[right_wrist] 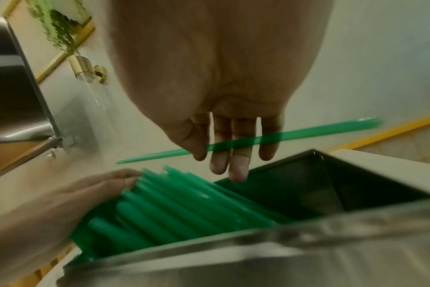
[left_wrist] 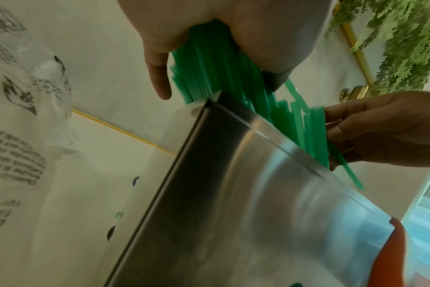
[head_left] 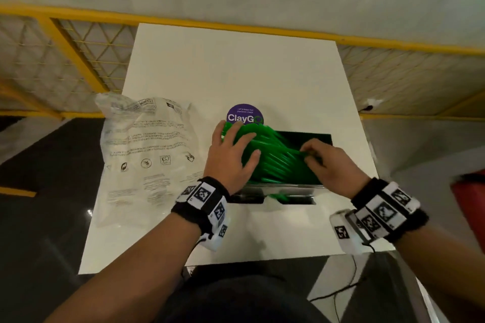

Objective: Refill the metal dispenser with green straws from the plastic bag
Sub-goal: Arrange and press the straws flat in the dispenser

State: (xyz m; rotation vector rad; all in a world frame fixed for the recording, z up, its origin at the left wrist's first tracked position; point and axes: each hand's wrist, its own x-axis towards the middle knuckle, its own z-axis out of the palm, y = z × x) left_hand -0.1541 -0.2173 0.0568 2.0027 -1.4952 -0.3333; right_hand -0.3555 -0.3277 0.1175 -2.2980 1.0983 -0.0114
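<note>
The metal dispenser (head_left: 288, 187) stands open-topped on the white table (head_left: 236, 65). A pile of green straws (head_left: 273, 162) lies slanted in it, with the left ends sticking up over its left edge. My left hand (head_left: 232, 152) lies flat on that raised end, fingers spread over the straws (left_wrist: 209, 64). My right hand (head_left: 328, 161) hovers over the right half of the bin and pinches a single green straw (right_wrist: 307, 133) between thumb and fingers, just above the pile (right_wrist: 172, 209). The clear printed plastic bag (head_left: 147, 155) lies crumpled to the left of the dispenser; no straws show in it.
A purple round sticker (head_left: 244, 115) sits on the table behind the dispenser. A yellow mesh railing (head_left: 78, 55) runs behind and to both sides of the table. A red object (head_left: 472, 199) is at the right edge, and a black cable (head_left: 349, 283) hangs below the table's front.
</note>
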